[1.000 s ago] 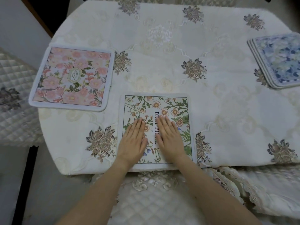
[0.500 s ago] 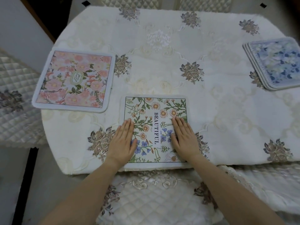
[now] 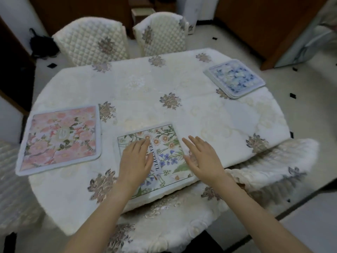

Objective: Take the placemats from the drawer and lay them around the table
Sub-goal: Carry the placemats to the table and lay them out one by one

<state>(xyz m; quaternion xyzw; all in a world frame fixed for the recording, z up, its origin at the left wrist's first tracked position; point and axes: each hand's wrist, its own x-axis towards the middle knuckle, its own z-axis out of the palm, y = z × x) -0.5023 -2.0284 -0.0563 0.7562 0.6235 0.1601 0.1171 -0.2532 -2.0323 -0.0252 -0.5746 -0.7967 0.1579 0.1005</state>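
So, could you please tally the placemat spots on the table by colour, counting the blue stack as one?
Pink floral placemat: 1
Green and white floral placemat: 1
Blue floral stack: 1
Total: 3

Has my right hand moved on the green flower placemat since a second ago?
Yes. The right hand slid rightward, from beside the printed word at the middle of the green flower placemat to its right edge.
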